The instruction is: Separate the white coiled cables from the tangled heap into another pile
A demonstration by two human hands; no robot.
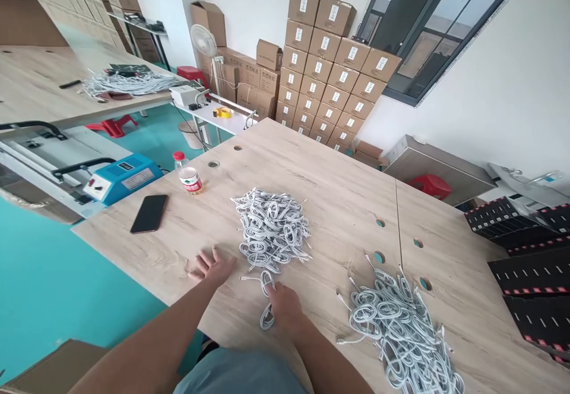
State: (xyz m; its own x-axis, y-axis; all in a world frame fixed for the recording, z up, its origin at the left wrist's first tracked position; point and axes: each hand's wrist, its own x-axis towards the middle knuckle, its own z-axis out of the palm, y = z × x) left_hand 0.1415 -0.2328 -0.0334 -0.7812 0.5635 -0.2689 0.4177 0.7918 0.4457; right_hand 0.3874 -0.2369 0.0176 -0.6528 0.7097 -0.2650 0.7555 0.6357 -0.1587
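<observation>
My right hand (285,305) is closed on a coiled grey cable (266,318) just above the wooden table, near its front edge. Loops of that cable show on both sides of the fingers. My left hand (214,268) lies on the table to the left, palm down with its fingers apart, holding nothing. Directly beyond both hands is a pile of coiled grey-white cables (274,227). Another large heap of coiled cables (401,328) lies to the right of my right hand.
A black phone (149,213) and a red-capped bottle (189,174) stand left on the wooden table (338,204). Beside its left edge is a blue machine (124,177). Stacked cartons (325,67) are behind; black trays (534,275) are at the right.
</observation>
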